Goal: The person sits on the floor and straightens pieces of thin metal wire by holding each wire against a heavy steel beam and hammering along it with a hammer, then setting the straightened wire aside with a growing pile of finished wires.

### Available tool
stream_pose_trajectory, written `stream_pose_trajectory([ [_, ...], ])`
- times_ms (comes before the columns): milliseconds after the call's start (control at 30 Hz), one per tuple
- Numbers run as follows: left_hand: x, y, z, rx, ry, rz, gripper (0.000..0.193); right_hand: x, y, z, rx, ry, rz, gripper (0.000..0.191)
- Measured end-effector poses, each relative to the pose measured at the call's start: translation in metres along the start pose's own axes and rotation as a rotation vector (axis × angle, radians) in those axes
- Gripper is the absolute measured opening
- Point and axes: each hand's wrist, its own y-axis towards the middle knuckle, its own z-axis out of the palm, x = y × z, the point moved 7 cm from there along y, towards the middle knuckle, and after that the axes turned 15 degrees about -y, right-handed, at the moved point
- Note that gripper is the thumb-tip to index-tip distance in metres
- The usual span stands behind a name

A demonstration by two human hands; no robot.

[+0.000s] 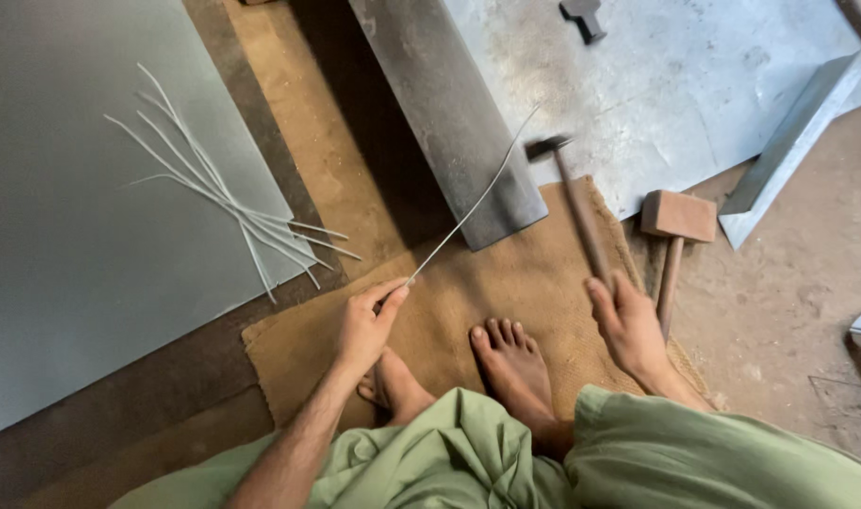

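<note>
My left hand (366,325) pinches the near end of a thin metal strip (477,198). The strip slants up to the right, its far part over a dark steel bar (449,113). My right hand (628,325) grips the wooden handle of a small hammer (576,203), raised and blurred, its dark head just right of the strip's far end. I squat on a brown sackcloth mat (506,273), both bare feet on it.
Several loose metal strips (232,203) lie fanned on a grey metal sheet (72,236) at left. A wooden mallet (677,221) rests right of the mat. A pale metal sheet (675,85) and a folded metal angle piece (788,151) lie behind.
</note>
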Motion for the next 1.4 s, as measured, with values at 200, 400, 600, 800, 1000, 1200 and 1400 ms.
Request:
stream_pose_trajectory([
  [200,0.009,-0.021,-0.001,0.001,0.086,-0.025,0.024,-0.011,-0.004,-0.011,-0.168,-0.099,-0.249,0.029],
  [400,-0.025,-0.069,0.004,0.006,0.228,0.114,0.021,-0.039,-0.035,-0.019,-0.05,0.003,-0.072,0.026],
  [600,-0.055,-0.082,-0.019,0.035,0.647,0.271,0.027,-0.024,-0.043,-0.031,-0.16,0.114,-0.279,0.025],
  [800,-0.065,-0.1,-0.04,0.066,0.706,0.384,0.029,-0.036,-0.037,-0.021,-0.04,-0.006,-0.028,0.026],
  [1000,-0.039,-0.109,-0.075,0.084,0.452,0.153,0.023,-0.016,-0.053,-0.031,-0.22,0.07,-0.207,0.026],
  [1200,-0.062,-0.111,-0.077,0.1,0.694,0.163,0.03,0.004,-0.021,-0.026,-0.048,-0.19,-0.135,0.026],
  [1400,-0.086,-0.128,-0.08,0.074,0.929,0.136,0.03,0.005,-0.035,-0.032,-0.169,-0.054,-0.186,0.029],
])
